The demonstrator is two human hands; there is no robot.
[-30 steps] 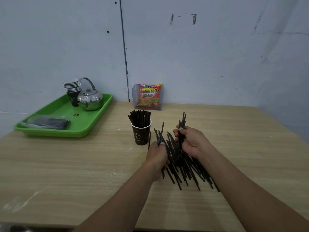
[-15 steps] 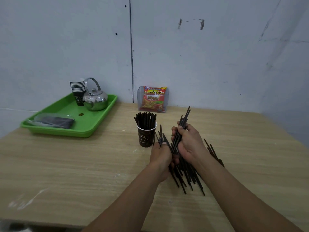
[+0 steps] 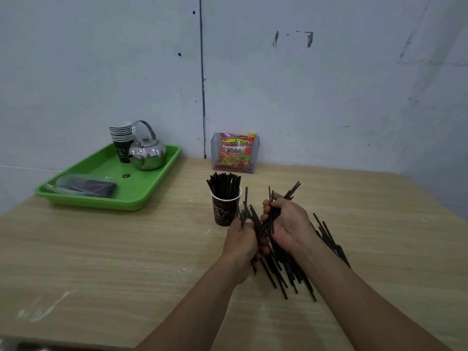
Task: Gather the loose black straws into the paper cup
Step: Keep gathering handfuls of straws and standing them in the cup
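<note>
A dark paper cup [image 3: 225, 211] stands upright in the middle of the wooden table [image 3: 126, 249], with several black straws sticking out of its top. Just right of it lies a pile of loose black straws [image 3: 286, 269]. My right hand [image 3: 288, 221] is closed around a bunch of straws whose ends point up and to the right. My left hand [image 3: 240, 239] rests at the pile's left edge, beside the cup, its fingers pinching several straws. Both forearms hide part of the pile.
A green tray [image 3: 141, 196] at the back left holds a steel kettle [image 3: 148, 154], a stack of paper cups [image 3: 122, 138] and a dark plastic-wrapped packet [image 3: 86, 187]. A clear box with a snack packet [image 3: 235, 153] stands against the wall behind the cup.
My right hand has tilted its bunch of straws from upright to leaning right and lifted it slightly. My left hand keeps pinching straws beside the cup.
</note>
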